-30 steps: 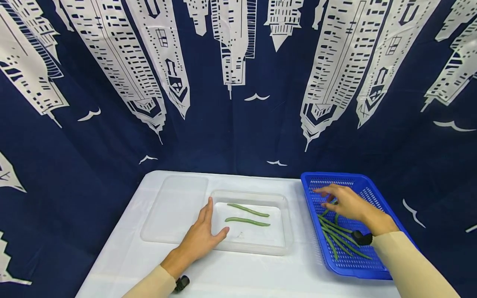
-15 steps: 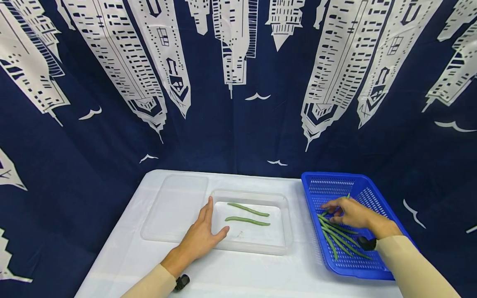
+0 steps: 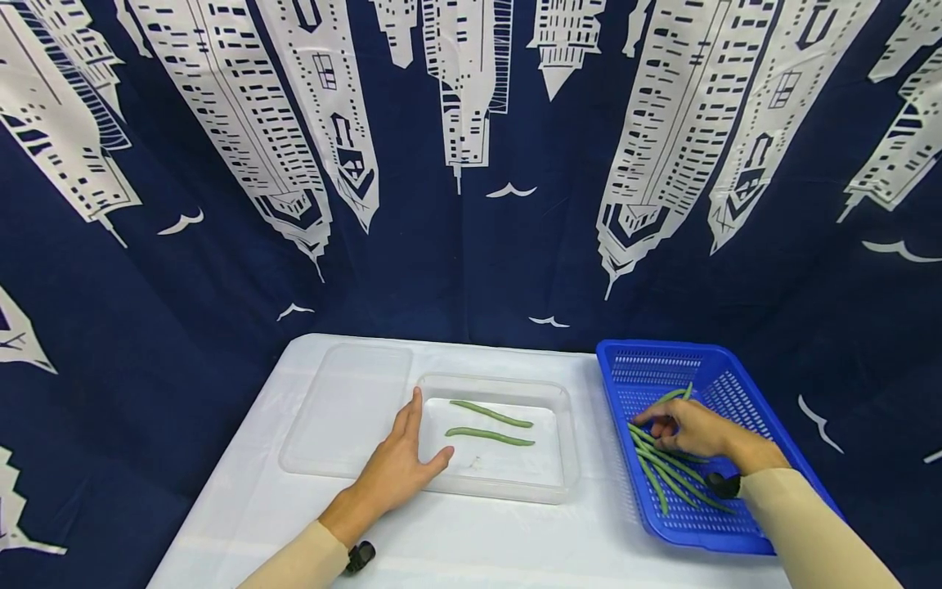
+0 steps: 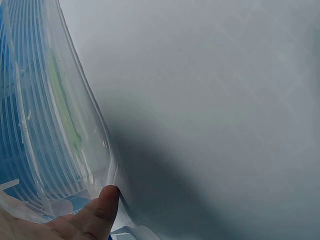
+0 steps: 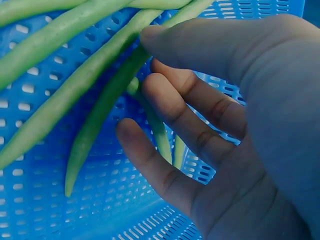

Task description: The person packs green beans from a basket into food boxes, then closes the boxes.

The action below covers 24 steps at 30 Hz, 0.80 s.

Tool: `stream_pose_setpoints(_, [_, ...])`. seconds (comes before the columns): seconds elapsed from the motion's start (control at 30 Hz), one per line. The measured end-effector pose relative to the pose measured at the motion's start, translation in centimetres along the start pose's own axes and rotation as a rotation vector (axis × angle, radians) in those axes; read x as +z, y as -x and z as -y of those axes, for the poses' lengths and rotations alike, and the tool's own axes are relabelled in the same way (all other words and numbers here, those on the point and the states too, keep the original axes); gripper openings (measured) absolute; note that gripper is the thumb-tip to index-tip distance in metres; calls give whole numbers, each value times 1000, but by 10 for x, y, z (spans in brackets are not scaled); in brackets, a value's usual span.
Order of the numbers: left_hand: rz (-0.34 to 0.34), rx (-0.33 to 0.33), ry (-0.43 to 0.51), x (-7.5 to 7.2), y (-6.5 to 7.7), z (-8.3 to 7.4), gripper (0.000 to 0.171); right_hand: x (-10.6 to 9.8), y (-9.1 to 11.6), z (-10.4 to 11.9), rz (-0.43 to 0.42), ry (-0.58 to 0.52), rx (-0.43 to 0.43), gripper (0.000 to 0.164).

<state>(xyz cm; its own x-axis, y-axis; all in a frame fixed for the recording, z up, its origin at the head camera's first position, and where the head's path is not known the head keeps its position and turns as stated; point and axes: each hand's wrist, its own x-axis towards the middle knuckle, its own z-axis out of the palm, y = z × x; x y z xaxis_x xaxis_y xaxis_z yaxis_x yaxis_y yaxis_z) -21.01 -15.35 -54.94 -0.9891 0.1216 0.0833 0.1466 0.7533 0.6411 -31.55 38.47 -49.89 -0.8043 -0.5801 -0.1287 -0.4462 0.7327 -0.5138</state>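
Note:
In the head view my right hand [image 3: 695,429] is down among several green beans [image 3: 666,470] in the blue basket [image 3: 736,536]. The right wrist view shows the thumb [image 5: 165,42] right at a green bean [image 5: 100,117], the other fingers partly bent below it; I cannot tell whether they pinch it. My left hand [image 3: 397,470] rests at the left side of a clear plastic container [image 3: 508,491], fingers extended and thumb apart. In the left wrist view a fingertip [image 4: 109,195] touches its edge. Two green beans [image 3: 489,436] lie apart inside the container.
A flat translucent lid [image 3: 346,417] lies left of the container on the white table [image 3: 545,548]. Behind the table hangs a dark blue cloth [image 3: 471,262] printed with white buildings. The basket's raised rim stands around the right hand.
My right hand has lowered into the beans, its fingers bending more. Green beans behind it have come into sight. The left hand and the container have stayed put.

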Motion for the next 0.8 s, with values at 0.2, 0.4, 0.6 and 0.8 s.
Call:
stream_pose_setpoints(0.2, [3,0,7,-1,0,0,118,2,-1,2,28,-4,4,44])
stream_pose_setpoints(0.4, [4,5,5,-2,1,0,119,2,-3,2,43,-25,4,44])
stream_pose_setpoints(0.6, [10,3,4,-2,1,0,119,3,-2,2,36,-38,-13,43])
stream_pose_setpoints(0.8, [-2,12,8,-3,2,-1,118,3,-1,1,14,-10,-15,37])
